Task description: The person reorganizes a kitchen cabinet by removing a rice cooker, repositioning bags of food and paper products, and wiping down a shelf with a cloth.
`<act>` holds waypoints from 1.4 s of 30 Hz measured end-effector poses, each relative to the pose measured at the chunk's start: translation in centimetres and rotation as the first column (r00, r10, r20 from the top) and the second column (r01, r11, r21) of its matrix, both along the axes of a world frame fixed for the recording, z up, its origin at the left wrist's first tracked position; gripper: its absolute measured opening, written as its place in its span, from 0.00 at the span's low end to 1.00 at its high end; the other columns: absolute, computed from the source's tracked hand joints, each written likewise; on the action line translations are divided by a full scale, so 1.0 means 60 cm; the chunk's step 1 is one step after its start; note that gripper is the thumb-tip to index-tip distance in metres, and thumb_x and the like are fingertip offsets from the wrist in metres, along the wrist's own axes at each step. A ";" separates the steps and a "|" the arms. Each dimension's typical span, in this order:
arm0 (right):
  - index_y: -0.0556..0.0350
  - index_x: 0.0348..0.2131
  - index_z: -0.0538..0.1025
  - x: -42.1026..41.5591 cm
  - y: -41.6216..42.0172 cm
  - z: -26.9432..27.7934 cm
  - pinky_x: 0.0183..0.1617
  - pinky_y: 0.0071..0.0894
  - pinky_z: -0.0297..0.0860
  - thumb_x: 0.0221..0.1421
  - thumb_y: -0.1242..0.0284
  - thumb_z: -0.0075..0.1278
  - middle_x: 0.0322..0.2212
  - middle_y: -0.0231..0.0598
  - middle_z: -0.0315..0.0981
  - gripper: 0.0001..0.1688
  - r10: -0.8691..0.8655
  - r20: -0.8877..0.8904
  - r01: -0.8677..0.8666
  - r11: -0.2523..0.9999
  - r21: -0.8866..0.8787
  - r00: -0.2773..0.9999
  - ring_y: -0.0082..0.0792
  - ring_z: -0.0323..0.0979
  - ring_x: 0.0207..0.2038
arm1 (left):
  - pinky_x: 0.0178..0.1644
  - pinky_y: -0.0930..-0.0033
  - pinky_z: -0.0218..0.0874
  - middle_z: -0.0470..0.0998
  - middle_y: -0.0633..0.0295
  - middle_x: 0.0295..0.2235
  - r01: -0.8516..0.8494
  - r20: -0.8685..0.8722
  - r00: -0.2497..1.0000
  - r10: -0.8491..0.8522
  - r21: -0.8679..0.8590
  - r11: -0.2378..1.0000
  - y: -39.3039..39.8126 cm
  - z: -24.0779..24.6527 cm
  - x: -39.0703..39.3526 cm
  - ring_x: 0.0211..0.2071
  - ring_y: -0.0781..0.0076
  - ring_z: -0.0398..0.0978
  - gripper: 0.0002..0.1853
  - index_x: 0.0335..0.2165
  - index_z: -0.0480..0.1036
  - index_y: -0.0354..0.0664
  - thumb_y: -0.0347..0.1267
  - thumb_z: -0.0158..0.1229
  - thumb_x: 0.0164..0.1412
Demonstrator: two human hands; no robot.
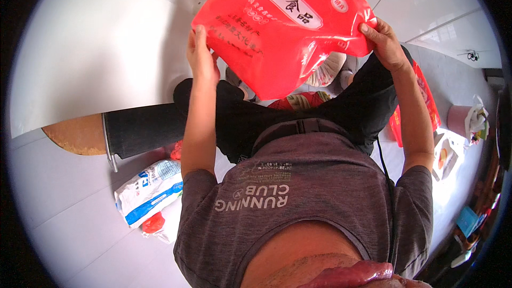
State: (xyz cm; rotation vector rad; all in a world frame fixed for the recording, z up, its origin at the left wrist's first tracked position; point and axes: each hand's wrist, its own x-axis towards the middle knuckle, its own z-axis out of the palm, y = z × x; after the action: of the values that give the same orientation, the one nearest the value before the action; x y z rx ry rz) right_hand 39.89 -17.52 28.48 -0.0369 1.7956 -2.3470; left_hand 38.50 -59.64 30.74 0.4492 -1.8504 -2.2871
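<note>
A red plastic bag (280, 44) with printed writing is stretched out between my two hands, above my knees. My left hand (204, 54) holds its left edge, the thumb on the near face and most fingers hidden behind. At the right edge, my right hand (384, 42) pinches the bag between thumb and fingers. Creases run down the bag's lower right part. Whether anything is inside it cannot be told. Below it, between my legs, a pale ribbed plastic bag (328, 70) and a red patterned bag (300, 101) show in part on the floor.
A large white surface (92, 56) lies at the left, over a black-covered seat (140, 130). White and blue sacks (154, 192) rest on the tiled floor. At my right are another red bag (426, 96), a white paper bag (444, 156) and a pink bin (460, 120).
</note>
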 end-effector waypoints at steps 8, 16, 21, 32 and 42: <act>0.65 0.49 0.73 0.027 -0.016 0.061 0.45 0.25 0.70 0.61 0.66 0.56 0.38 0.33 0.78 0.23 -0.128 -0.106 0.141 0.982 0.125 0.986 0.20 0.73 0.38 | 0.66 0.56 0.44 0.59 0.45 0.62 -0.032 -0.446 0.887 -0.117 -0.313 0.949 0.071 0.009 0.152 0.63 0.56 0.56 0.36 0.63 0.54 0.30 0.42 0.53 0.67; 0.64 0.49 0.73 0.084 -0.029 0.154 0.47 0.25 0.69 0.61 0.71 0.53 0.42 0.35 0.77 0.19 -0.240 -0.253 0.262 0.964 0.055 0.937 0.21 0.74 0.40 | 0.67 0.42 0.41 0.66 0.43 0.56 -0.177 -0.649 0.690 -0.321 -0.580 0.795 0.069 0.025 0.223 0.63 0.39 0.57 0.52 0.56 0.63 0.28 0.54 0.73 0.44; 0.61 0.48 0.74 0.129 -0.018 0.206 0.51 0.28 0.68 0.61 0.72 0.53 0.42 0.34 0.77 0.17 -0.209 -0.379 0.240 0.970 0.035 0.902 0.24 0.73 0.43 | 0.69 0.45 0.32 0.62 0.44 0.60 -0.128 -0.578 0.725 -0.374 -0.647 0.752 0.079 0.074 0.228 0.67 0.49 0.50 0.47 0.57 0.61 0.25 0.40 0.75 0.46; 0.62 0.50 0.74 0.198 0.043 0.312 0.47 0.28 0.73 0.62 0.69 0.54 0.43 0.39 0.78 0.20 -0.428 -0.460 0.538 0.832 0.136 0.778 0.27 0.76 0.42 | 0.31 0.74 0.59 0.72 0.65 0.25 0.262 -0.496 0.793 -0.353 -0.246 0.933 0.150 0.117 0.145 0.27 0.78 0.66 0.12 0.36 0.75 0.31 0.32 0.54 0.68; 0.61 0.50 0.74 0.270 0.191 0.424 0.44 0.30 0.73 0.65 0.58 0.50 0.44 0.45 0.77 0.25 -0.637 -0.599 0.871 0.294 0.393 0.485 0.33 0.75 0.41 | 0.45 0.73 0.67 0.79 0.57 0.40 0.594 -0.370 0.697 -0.614 -0.181 0.784 0.223 0.134 0.030 0.40 0.76 0.74 0.23 0.50 0.71 0.27 0.38 0.56 0.67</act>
State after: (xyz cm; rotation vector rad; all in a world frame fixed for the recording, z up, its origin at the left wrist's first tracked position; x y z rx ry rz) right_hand 56.10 -6.09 53.91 0.7835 3.3609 -1.9618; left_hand 40.32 -46.25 38.76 -0.7336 -2.0037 -2.4181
